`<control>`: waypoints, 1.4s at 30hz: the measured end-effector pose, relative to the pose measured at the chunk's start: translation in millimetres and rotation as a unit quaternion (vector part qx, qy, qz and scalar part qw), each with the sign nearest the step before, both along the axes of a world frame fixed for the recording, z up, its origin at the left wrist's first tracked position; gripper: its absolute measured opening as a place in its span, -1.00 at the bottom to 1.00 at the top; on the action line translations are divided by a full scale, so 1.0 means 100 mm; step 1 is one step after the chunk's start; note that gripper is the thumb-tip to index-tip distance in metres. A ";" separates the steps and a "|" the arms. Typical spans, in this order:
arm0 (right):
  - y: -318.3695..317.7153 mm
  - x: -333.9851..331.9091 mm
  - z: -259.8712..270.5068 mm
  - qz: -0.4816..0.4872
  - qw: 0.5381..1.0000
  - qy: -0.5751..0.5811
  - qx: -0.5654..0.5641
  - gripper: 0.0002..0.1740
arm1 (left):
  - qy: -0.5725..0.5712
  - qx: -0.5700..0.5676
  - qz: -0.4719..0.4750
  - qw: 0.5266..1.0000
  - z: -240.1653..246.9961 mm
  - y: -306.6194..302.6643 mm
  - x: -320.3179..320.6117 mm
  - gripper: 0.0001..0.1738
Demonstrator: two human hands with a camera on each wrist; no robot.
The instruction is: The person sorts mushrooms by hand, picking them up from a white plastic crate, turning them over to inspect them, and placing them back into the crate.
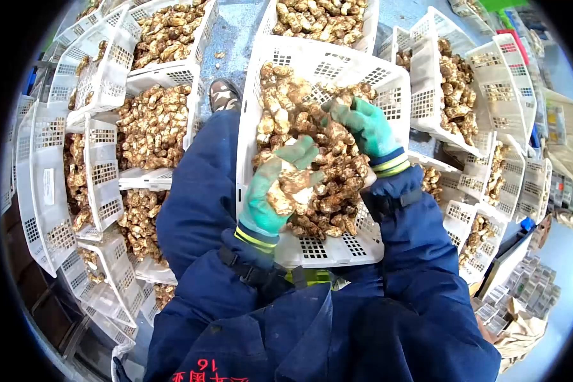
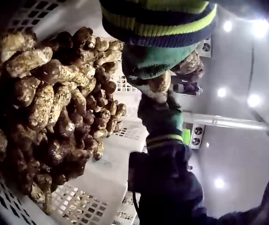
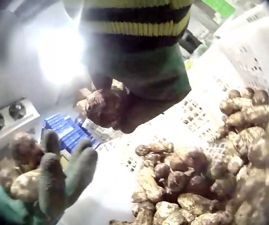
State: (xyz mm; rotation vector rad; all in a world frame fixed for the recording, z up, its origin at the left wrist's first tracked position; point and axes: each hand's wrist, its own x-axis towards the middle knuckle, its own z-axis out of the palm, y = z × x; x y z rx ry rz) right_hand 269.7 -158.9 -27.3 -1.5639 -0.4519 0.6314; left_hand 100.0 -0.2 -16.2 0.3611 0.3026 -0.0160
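Observation:
A white perforated crate stands between the person's legs, filled with brown-capped, dirt-flecked mushrooms. In a green glove, the left hand holds a few mushrooms above the near left part of the heap. The right wrist view shows some of them in that palm, beside the raised fingers. Also gloved in green, the right hand grips a mushroom over the right side of the crate. Its fingertips are partly hidden by the mushrooms.
Other white crates of mushrooms surround the person on the left, and more stand on the right. Another full crate is directly ahead. A shoe rests on the blue floor. Small grey containers sit at the far right.

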 end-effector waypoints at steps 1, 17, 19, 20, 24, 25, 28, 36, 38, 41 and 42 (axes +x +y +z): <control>-0.01 -0.10 0.27 -0.007 0.999 0.037 -0.027 -0.73 | -0.013 -0.024 0.009 1.000 0.08 0.00 0.00 -0.37; 0.78 0.46 -0.73 0.210 0.785 -0.189 -0.551 -0.17 | -0.042 -0.107 -0.088 0.989 0.18 -0.02 -0.08 -0.37; 0.76 0.66 -0.72 0.249 0.788 -0.100 -0.554 -0.26 | -0.050 -0.091 -0.112 0.988 0.18 -0.03 -0.06 -0.35; 0.72 0.74 -0.73 0.266 0.796 -0.054 -0.540 -0.27 | -0.034 -0.088 -0.121 0.988 0.20 -0.04 -0.05 -0.33; 0.54 0.41 -0.98 0.095 0.817 -0.182 -0.539 -0.51 | -0.048 -0.076 -0.140 0.986 0.12 -0.05 -0.06 -0.21; 0.44 0.37 -0.99 0.045 0.863 -0.170 -0.474 -0.56 | -0.052 -0.070 -0.141 0.986 0.10 -0.06 -0.07 -0.21; -0.06 0.41 -1.06 -0.108 0.984 0.145 -0.002 -0.37 | -0.060 -0.052 -0.151 0.985 0.10 -0.05 -0.08 -0.29; -0.63 0.12 -0.35 -0.159 0.779 0.409 0.448 -0.44 | -0.082 -0.061 -0.158 0.982 0.06 -0.10 -0.13 -0.33; -0.62 0.02 -0.53 -0.192 0.843 0.371 0.339 -0.52 | -0.095 -0.057 -0.165 0.980 0.05 -0.11 -0.13 -0.31; -0.74 0.08 -0.55 -0.127 0.811 0.476 0.316 -0.54 | -0.092 -0.045 -0.172 0.980 0.16 -0.10 -0.12 -0.42; -0.75 0.07 -0.50 -0.118 0.808 0.467 0.340 -0.53 | -0.103 -0.030 -0.175 0.979 0.17 -0.12 -0.12 -0.48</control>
